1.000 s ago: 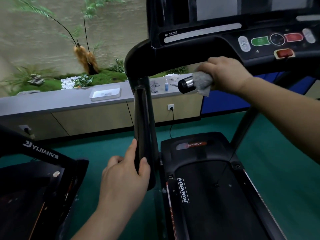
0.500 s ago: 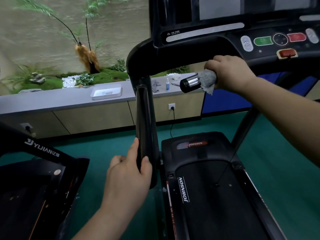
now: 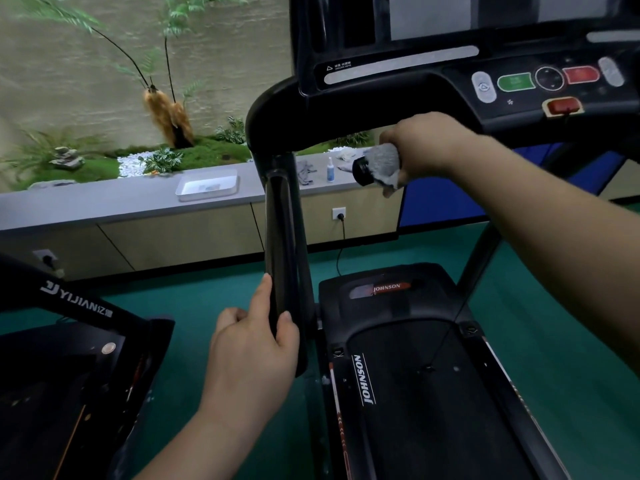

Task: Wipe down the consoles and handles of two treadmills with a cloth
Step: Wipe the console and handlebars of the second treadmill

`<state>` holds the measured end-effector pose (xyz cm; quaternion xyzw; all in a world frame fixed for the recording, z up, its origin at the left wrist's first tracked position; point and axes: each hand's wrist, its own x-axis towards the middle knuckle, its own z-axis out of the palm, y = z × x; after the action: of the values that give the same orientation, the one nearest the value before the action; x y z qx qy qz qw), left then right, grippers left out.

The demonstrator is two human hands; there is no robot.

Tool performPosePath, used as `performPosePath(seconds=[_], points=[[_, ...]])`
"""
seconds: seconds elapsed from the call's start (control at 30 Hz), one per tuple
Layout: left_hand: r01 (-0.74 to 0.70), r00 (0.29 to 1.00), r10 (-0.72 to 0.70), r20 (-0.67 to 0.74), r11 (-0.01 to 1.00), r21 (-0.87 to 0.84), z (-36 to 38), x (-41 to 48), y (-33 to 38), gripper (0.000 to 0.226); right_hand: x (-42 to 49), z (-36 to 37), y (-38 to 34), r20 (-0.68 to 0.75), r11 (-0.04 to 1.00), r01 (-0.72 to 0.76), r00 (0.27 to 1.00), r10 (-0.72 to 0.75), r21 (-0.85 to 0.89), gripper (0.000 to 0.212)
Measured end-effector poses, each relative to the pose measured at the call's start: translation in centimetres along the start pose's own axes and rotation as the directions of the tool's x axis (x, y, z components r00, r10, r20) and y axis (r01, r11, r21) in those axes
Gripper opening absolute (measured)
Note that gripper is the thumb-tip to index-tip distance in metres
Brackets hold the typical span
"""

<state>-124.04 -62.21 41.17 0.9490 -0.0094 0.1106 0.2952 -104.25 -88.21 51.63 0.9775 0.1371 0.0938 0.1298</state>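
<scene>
I see the grey cloth (image 3: 386, 164) just right of the frame's centre, below the console (image 3: 398, 81), wrapped round a short grip bar (image 3: 361, 172). Only the bar's black end cap shows, poking out to the left of the cloth. The right hand (image 3: 427, 147) comes in from the right edge with its fingers curled tight over the cloth, clamping it against the bar. A loose corner of the cloth hangs under the fist.

The left hand (image 3: 252, 355) is at lower centre, gripping the near end of the black side handrail (image 3: 284, 237). Its thumb lies on the rail's right face and its index finger lies straight up the left edge. The other fingers bend round behind the rail.

In the upper right, the console carries a green button (image 3: 515, 81), a red button (image 3: 580, 75) and a red stop key (image 3: 562, 106) below them. The belt of the Johnson treadmill (image 3: 415, 393) fills the lower right. The second treadmill (image 3: 69, 341), marked YIJIAN, sits dark in the lower left.

Across the middle left runs a grey counter (image 3: 104, 202) holding a white tray (image 3: 207, 185) and a small spray bottle (image 3: 330, 169). Behind it I see moss and ferns, and a wall socket (image 3: 338, 213) sits in the cabinet front below.
</scene>
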Motion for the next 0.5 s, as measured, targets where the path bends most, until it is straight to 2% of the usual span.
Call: performPosePath(seconds=[0.1, 0.2, 0.27, 0.33, 0.37, 0.4, 0.43, 0.47, 0.5], points=[[0.015, 1.000, -0.015, 0.003, 1.000, -0.024, -0.1, -0.1, 0.1, 0.058, -0.1, 1.3, -3.0, -0.180, 0.999, 0.036, 0.983, -0.040, -0.029, 0.053], [0.039, 0.999, -0.039, 0.016, 0.999, -0.029, -0.2, -0.1, 0.2, 0.058, -0.9, 1.9, -8.1, -0.306, 0.977, 0.200, 0.937, -0.169, 0.071, 0.032], [0.061, 0.998, -0.060, 0.019, 0.997, -0.038, -0.2, -0.1, 0.1, 0.057, -2.6, 2.5, -11.6, -0.283, 0.942, 0.255, 0.940, -0.189, 0.217, 0.026], [0.068, 0.998, -0.068, 0.012, 0.997, -0.038, -0.1, -0.1, -0.1, 0.056, -4.5, 4.2, -13.5, -0.125, 0.871, 0.121, 0.990, -0.069, 0.477, 0.024], [0.068, 0.998, -0.068, 0.008, 0.997, -0.035, -0.1, -0.1, -0.1, 0.056, -5.3, 5.3, -13.8, -0.006, 0.779, -0.007, 1.000, 0.013, 0.627, 0.025], [0.069, 0.998, -0.069, 0.008, 0.997, -0.035, -0.1, -0.1, -0.1, 0.056, -5.9, 6.3, -13.6, 0.117, 0.635, -0.149, 0.989, 0.093, 0.758, 0.029], [0.069, 0.998, -0.068, 0.012, 0.997, -0.033, -0.1, -0.1, -0.2, 0.056, -6.4, 7.3, -13.0, 0.237, 0.423, -0.290, 0.956, 0.174, 0.858, 0.033], [0.058, 0.998, -0.057, 0.013, 0.998, -0.031, -0.2, -0.1, -0.1, 0.056, -6.7, 8.0, -12.1, 0.355, 0.146, -0.392, 0.907, 0.227, 0.908, 0.039], [0.046, 0.999, -0.046, 0.011, 0.998, -0.030, -0.2, -0.1, 0.0, 0.056, -7.0, 8.7, -11.2, 0.446, -0.155, -0.420, 0.866, 0.226, 0.894, 0.046]])
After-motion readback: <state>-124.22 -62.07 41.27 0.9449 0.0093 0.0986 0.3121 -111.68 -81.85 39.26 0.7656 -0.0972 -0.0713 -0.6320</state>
